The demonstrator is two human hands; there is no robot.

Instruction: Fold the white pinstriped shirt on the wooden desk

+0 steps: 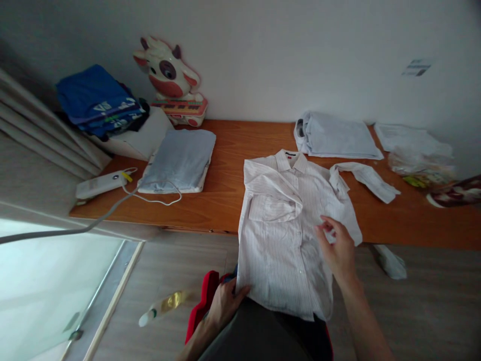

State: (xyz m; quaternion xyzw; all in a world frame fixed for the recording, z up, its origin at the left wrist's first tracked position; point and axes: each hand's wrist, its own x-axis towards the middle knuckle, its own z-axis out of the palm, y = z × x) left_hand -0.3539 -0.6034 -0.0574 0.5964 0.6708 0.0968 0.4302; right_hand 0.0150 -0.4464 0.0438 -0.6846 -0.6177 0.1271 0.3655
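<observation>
A white striped shirt (285,225) lies front up on the wooden table (229,185), its lower half hanging over the front edge. One sleeve is folded across the chest; the other sleeve (366,178) lies out to the right. My left hand (225,301) grips the shirt's lower left hem, below the table edge. My right hand (338,245) pinches the fabric at the shirt's right side, near the table's front edge.
A folded pale blue garment (180,158) lies at the left with a white power strip (101,184) and cable. A blue clothes stack (99,103), a cow toy (169,75), another folded shirt (334,135) and plastic bags (421,155) line the back. A bottle (161,307) lies on the floor.
</observation>
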